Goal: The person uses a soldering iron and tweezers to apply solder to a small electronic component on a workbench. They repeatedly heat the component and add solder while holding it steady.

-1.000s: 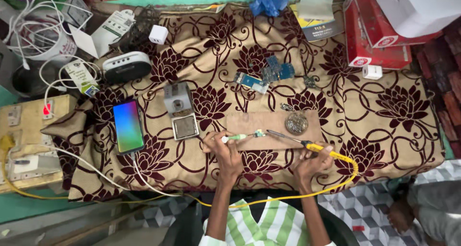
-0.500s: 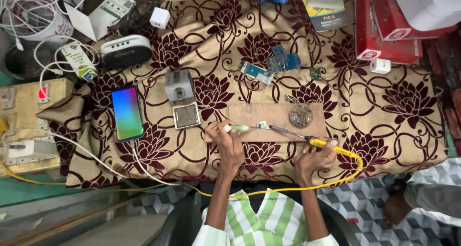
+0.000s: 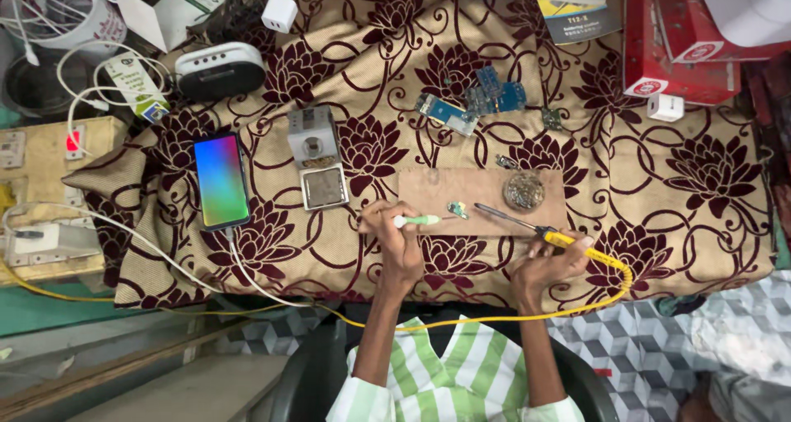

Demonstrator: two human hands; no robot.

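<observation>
Hands worked low in the centre of the head view, over a desk (image 3: 676,191) draped in a tan cloth with dark red flowers. The left hand (image 3: 397,242) had its fingers closed around a pale green-handled tool (image 3: 418,221), whose tip lay toward a small circuit piece (image 3: 456,210) resting on a brown board (image 3: 461,193) in the middle of the frame. The right hand (image 3: 548,265) had its fingers clamped on the yellow grip of a soldering iron (image 3: 535,231); its dark shaft slanted up-left, the tip just beside the small circuit piece, apart from the green tool. A yellow cable (image 3: 494,317) looped from the grip along the frame's lower part. A round wad of brass wool (image 3: 525,189) sat on the board's right end.

To do this step well, I judged that the left tool should pin the piece flat while the iron tip touched only the joint, briefly, with both wrists braced on the cloth.

Left of centre lay a phone (image 3: 221,180) with a rainbow screen, and beside it a small metal block (image 3: 313,138) and a square tin (image 3: 325,186). Blue circuit boards (image 3: 482,102) lay above the brown board; red boxes (image 3: 684,43) filled the upper right.
</observation>
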